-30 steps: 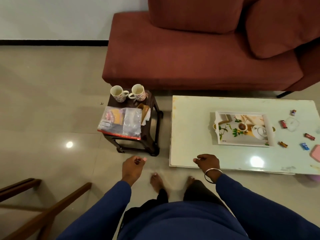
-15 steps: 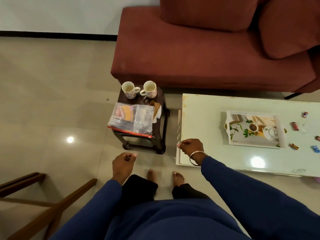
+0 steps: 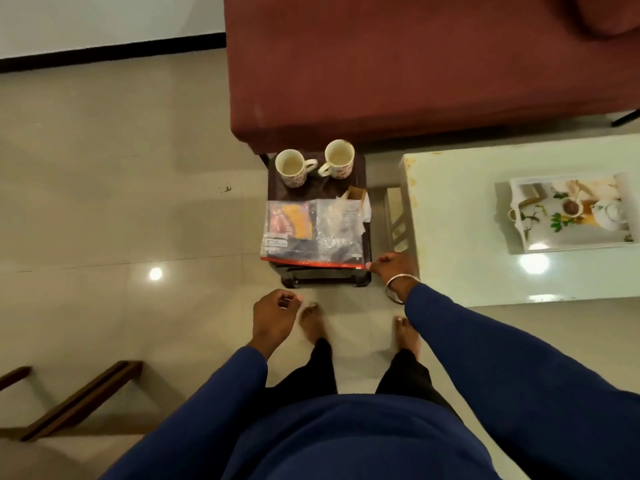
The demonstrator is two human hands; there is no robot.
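Observation:
A small dark stool (image 3: 325,281) stands in front of me on the tiled floor. Two white patterned mugs (image 3: 292,168) (image 3: 337,160) stand at its back edge. A clear plastic packet (image 3: 311,233) with a red bottom strip covers its front half, and a small brown item (image 3: 356,194) lies beside it. My right hand (image 3: 394,268), with a metal bangle on the wrist, hangs at the packet's front right corner with loosely curled fingers; one fingertip is right at that corner. My left hand (image 3: 273,315) hangs lower, loosely curled, holding nothing.
A maroon sofa (image 3: 381,81) stands behind the stool. A pale green low table (image 3: 450,237) to the right carries a white printed tray (image 3: 571,239). A wooden chair frame (image 3: 79,400) is at the lower left. My bare feet (image 3: 313,323) are on the floor.
I have stepped left, so the stool now sits straight ahead. My right hand has moved from the low table's edge to the packet's front right corner. The left hand stays low.

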